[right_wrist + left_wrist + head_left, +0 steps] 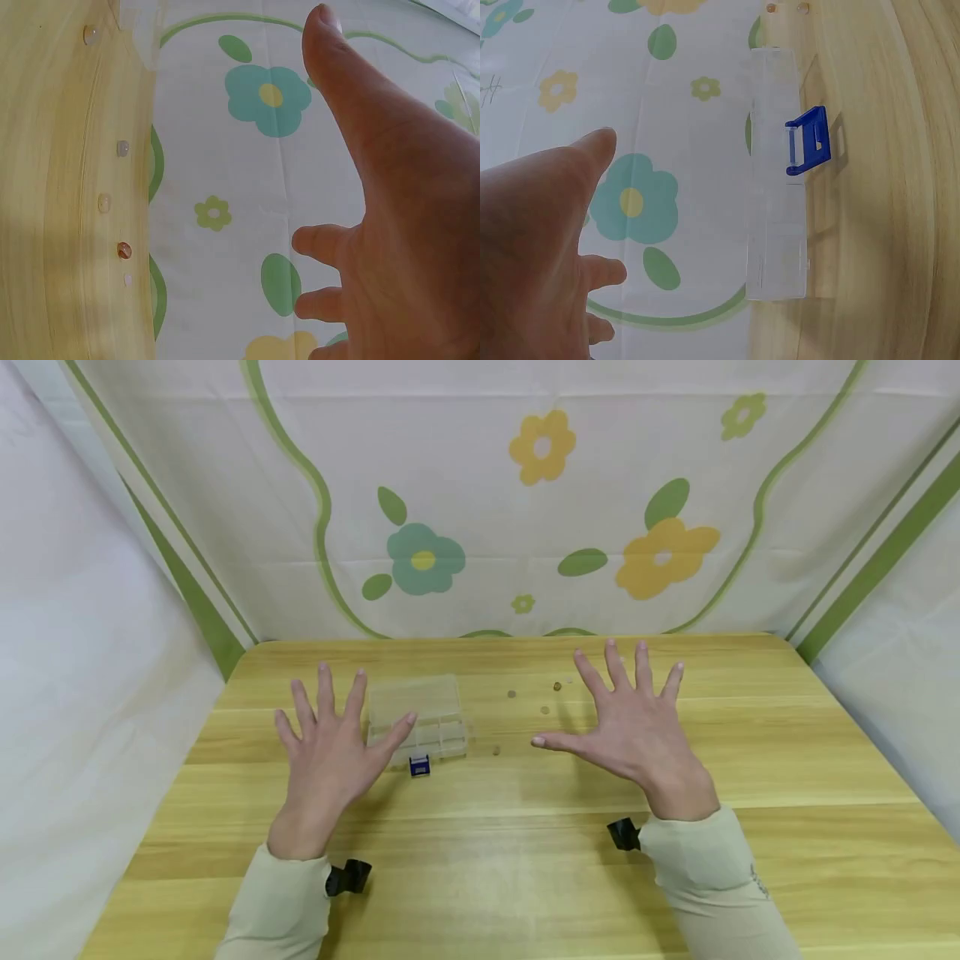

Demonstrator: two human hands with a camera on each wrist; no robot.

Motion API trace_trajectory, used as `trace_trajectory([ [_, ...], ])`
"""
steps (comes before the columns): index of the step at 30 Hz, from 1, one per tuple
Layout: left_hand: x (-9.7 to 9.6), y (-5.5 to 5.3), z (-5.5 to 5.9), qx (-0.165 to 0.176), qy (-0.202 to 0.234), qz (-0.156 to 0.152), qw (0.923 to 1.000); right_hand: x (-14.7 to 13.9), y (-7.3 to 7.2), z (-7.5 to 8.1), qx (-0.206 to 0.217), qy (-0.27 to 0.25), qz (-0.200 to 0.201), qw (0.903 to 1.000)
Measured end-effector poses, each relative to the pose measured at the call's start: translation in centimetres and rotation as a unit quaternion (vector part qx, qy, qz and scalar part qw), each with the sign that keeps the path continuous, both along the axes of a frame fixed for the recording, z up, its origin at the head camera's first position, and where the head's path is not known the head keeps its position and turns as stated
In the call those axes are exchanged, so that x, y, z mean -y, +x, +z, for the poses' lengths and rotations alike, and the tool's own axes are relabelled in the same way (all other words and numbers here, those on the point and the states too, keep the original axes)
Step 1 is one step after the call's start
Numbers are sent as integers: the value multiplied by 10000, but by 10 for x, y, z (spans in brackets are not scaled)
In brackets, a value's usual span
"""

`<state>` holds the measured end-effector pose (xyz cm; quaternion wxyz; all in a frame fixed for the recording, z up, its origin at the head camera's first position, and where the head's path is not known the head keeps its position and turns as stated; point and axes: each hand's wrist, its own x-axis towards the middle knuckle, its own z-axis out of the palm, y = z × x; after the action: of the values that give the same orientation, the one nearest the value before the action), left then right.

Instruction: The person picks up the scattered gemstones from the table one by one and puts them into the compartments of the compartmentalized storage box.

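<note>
My left hand (328, 764) hovers over the table with its fingers spread, holding nothing. It is nearest to a clear plastic compartment box (452, 735), and partly hides that box in the head view. A blue latch (819, 139) stands out from the box's front side. Spread as well, my right hand (641, 735) is above the table further right and holds nothing. Between the hands lie several small bead-like pieces, among them a brown one (124, 250), a greyish one (123, 148) and a pale one (104, 202).
The wood-grain table (480, 877) reaches back to a white cloth (480, 477) printed with flowers. White cloth also hangs at the left and right sides. A black wrist mount (348, 877) is at the left sleeve, another mount (624, 834) at the right.
</note>
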<state>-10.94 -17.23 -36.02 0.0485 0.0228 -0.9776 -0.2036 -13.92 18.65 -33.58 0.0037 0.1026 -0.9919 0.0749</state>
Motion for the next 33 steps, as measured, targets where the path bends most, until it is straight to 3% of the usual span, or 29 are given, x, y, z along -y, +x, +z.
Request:
trace_trajectory([
  [8,5,-2,-3,287,162,-405,9986,-1,0,0,-137,-112,12,9998],
  [12,11,-2,-8,423,688,-617,9948,-2,-2,-2,-164,-409,73,9990],
  [16,18,-2,-18,308,1149,-806,9896,-3,-4,-4,-250,-684,121,9973],
  [20,24,0,-26,282,1273,-755,9886,-4,-8,-11,-235,-976,240,9947],
  [26,29,-1,-35,749,1339,-608,9863,-3,-14,-27,-104,-1481,392,9881],
  [33,30,-4,-42,767,1667,-811,9797,-1,-20,-43,441,-2215,463,9731],
])
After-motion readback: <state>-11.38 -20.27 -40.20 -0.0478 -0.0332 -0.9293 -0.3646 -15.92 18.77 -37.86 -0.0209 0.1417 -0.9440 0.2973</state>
